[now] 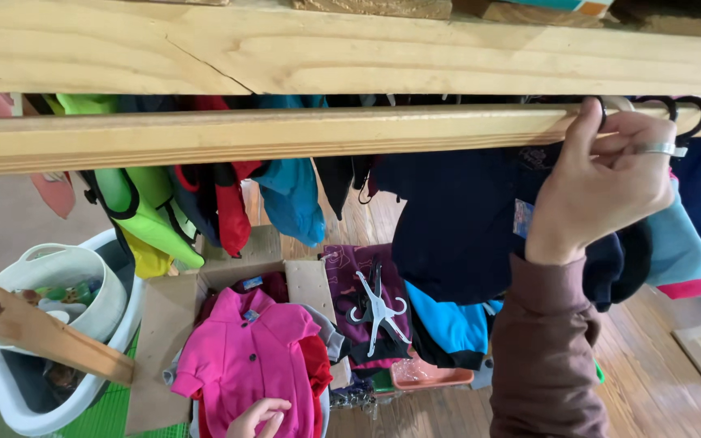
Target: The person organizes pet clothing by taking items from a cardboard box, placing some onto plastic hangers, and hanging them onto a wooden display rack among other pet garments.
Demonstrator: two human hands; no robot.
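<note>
Pale, grainy wooden rail crosses closest to the lens, and the right hand reaches up to it, fingers curled around a black hanger hook carrying a dark navy garment hanging just left of the wrist. Low down, the left hand rests loosely curled on a soft pink garment, perhaps pinching it. Bare wooden floor lies open to the right.

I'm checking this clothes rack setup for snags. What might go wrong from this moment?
The right hand grips a hanger hook at the wooden rail, packed tight with garments; the dark navy garment might slip off. The left hand rests on the pink coat in an overfull cardboard box, so the loose white hanger may snag or fall.
</note>
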